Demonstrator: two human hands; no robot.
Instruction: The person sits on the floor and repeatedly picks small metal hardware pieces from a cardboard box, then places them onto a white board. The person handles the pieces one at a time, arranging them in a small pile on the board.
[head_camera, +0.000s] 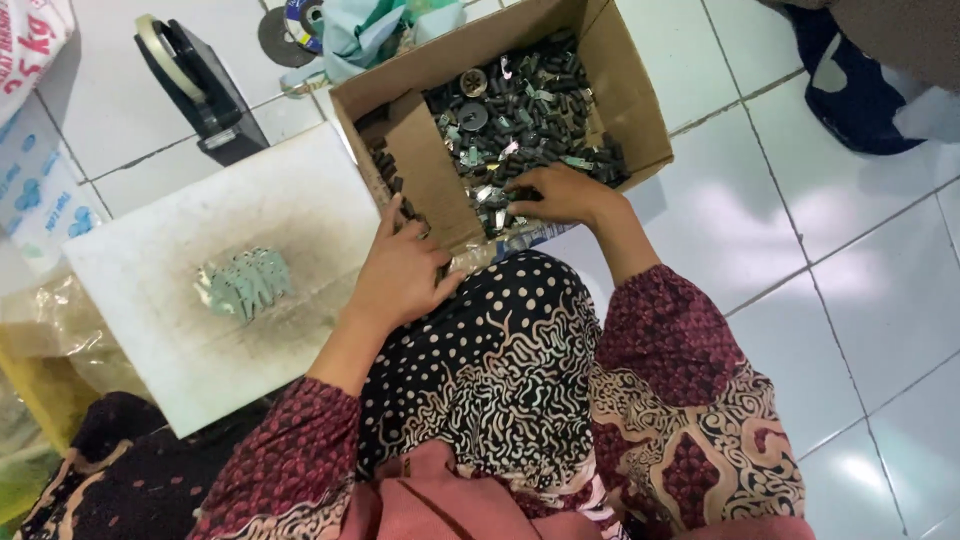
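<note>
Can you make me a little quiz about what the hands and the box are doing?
1. Which hand reaches into the cardboard box?
2. True or false: the left hand rests at the box's near edge.
3. What lies on the white board: A) scissors, B) a pile of small metal pieces, C) a cup?

Key:
1. The right hand, among the small dark parts.
2. True.
3. B.
</note>
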